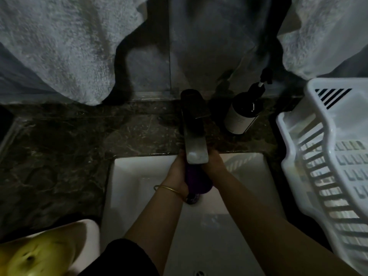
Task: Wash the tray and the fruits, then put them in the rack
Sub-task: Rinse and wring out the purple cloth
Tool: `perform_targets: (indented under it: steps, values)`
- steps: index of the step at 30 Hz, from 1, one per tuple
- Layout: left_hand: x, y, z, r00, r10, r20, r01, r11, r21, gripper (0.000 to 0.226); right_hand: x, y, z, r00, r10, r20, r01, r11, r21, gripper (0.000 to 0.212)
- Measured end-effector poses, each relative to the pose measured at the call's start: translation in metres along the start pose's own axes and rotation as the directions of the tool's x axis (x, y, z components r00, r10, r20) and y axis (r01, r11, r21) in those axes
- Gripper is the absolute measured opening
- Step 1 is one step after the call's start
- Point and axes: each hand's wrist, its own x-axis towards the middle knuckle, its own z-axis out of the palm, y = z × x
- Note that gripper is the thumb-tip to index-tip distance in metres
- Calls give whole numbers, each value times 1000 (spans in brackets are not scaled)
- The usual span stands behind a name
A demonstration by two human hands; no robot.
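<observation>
Head view: we see both hands over the white sink [127, 186], under the faucet [196, 136].
Left hand [178, 172]: curled round the purple fruit [197, 180].
Right hand [216, 166]: grips the same fruit; fingertips hidden by the faucet.
Fruits: we count two, the purple one held and one yellow fruit [37, 257] in the tray [87, 232], lower left.
Rack [298, 156]: one, white, right of the sink.
Bottle [241, 116]: one, beside the faucet.

The left hand [177, 173] and right hand [214, 166] are gripping a dark purple elongated fruit [197, 181] under the grey metal tap [194, 128] at the back edge of the white sink [129, 176].
</observation>
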Motion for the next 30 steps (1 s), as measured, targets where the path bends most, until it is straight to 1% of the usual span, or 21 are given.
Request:
perform_targets:
  steps: [3,5,7,9,10,11,13,14,15,16,17,18,19,21,23,24,25,26,27,29,30]
  values:
    - [-9,-4,3,1000,19,-7,-20,985,-173,41,4,4,5,1000,25,-19,-25,999,26,42]
    - [-3,-6,1,992,93,-90,-107,981,-161,41,-3,4,10,999,-1,-45,5,996,87,39]
    - [1,-7,2,959,222,-175,-231,972,-33,49,-11,4,17,996,-51,-78,65,980,187,37]
    - [5,-9,5,906,365,-213,-350,931,108,40,-18,1,23,990,-71,-120,104,949,298,38]
    - [5,-8,5,885,409,-224,-380,911,159,36,-20,-1,24,988,-60,-144,108,929,354,38]
    - [7,-9,6,863,448,-233,-403,889,216,33,-21,-3,24,983,-68,-168,126,922,367,38]
    - [9,-8,4,827,498,-260,-401,847,349,29,-21,-5,22,977,-115,-182,169,931,323,51]
    - [11,-9,3,820,509,-262,-388,831,400,32,-21,-6,20,979,-128,-155,168,946,279,55]
    - [11,-10,1,820,516,-248,-370,807,460,38,-18,-4,19,981,-135,-137,165,957,238,52]
    - [14,-11,0,826,512,-235,-371,808,458,38,-15,-3,18,987,-122,-106,144,962,232,43]
    - [12,-12,0,837,492,-238,-378,835,400,34,-13,-2,17,990,-111,-83,127,965,229,33]
    - [11,-13,-2,854,462,-238,-373,864,339,28,-11,0,17,993,-93,-72,107,969,224,29]
    - [8,-13,-1,876,430,-220,-347,876,334,24,-7,3,17,994,-87,-67,100,969,227,29]
    - [6,-12,-4,914,376,-150,-321,900,295,26,-2,10,15,993,-55,-100,78,969,236,27]
    - [7,-11,-8,934,332,-129,-293,923,250,28,-1,15,11,989,-19,-145,44,984,173,26]
    - [8,-11,-11,949,274,-154,-241,949,203,33,-1,19,10,983,-31,-183,51,994,101,27]
    - [8,-10,-15,965,180,-189,-156,978,137,40,-3,20,9,973,-44,-225,50,999,21,26]
    - [12,-11,-20,971,90,-220,-79,995,58,44,-3,24,10,961,-70,-268,67,998,-21,26]
    - [11,-12,-23,971,31,-236,-23,999,37,44,-8,22,10,955,-71,-287,63,997,-35,26]
    - [9,-14,-25,970,-15,-242,34,997,75,38,-12,24,11,956,-38,-292,45,999,15,24]
    - [9,-14,-25,970,-39,-240,58,996,72,36,-14,25,11,964,-12,-267,37,995,88,22]
